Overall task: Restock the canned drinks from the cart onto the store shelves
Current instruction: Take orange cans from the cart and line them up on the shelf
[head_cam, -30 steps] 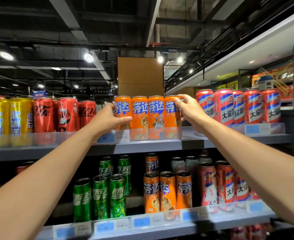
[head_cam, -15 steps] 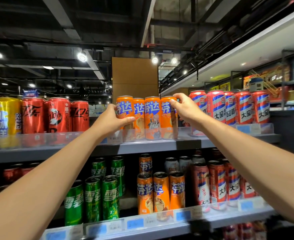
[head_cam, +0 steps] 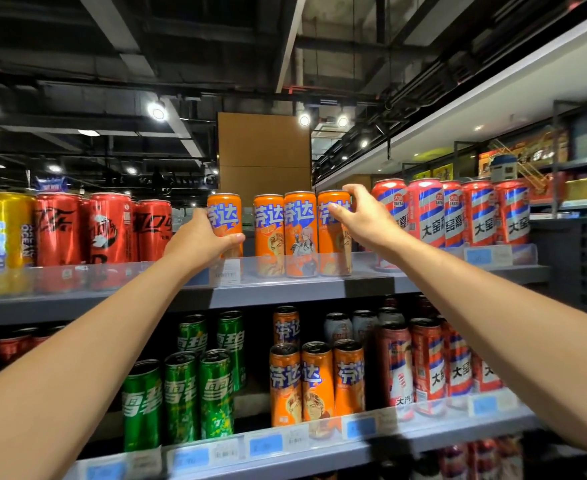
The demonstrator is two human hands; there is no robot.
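Orange can (head_cam: 225, 216) gripped between left-hand fingers (head_cam: 234, 240) and palm.

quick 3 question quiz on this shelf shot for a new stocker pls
1. True or false: the left hand grips an orange can on the top shelf.
2. Which can does the right hand hold? A) green B) rightmost orange can C) yellow
3. Fill in: beside the left-held can, toward the other three orange cans, there is a ___.

Key: 1 true; 2 B; 3 gap
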